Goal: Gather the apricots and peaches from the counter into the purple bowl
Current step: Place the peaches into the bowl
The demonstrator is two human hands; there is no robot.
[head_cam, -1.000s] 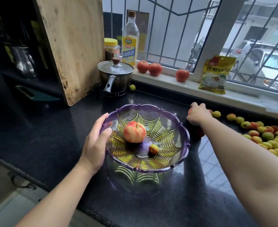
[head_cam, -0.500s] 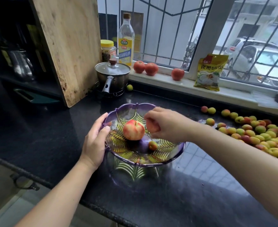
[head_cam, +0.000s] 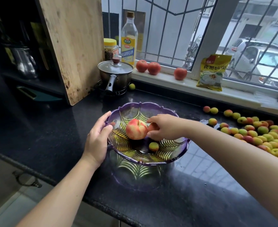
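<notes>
the right hand (head_cam: 165, 127) is pinching a peach (head_cam: 152, 127) over the bowl (head_cam: 176, 149), beside a larger peach (head_cam: 136, 129). the left hand (head_cam: 99, 136) is gripping the rim. a hard drop risks bruising fruit; apricots (head_cam: 266, 136) are waiting on the counter (head_cam: 53, 128).
</notes>
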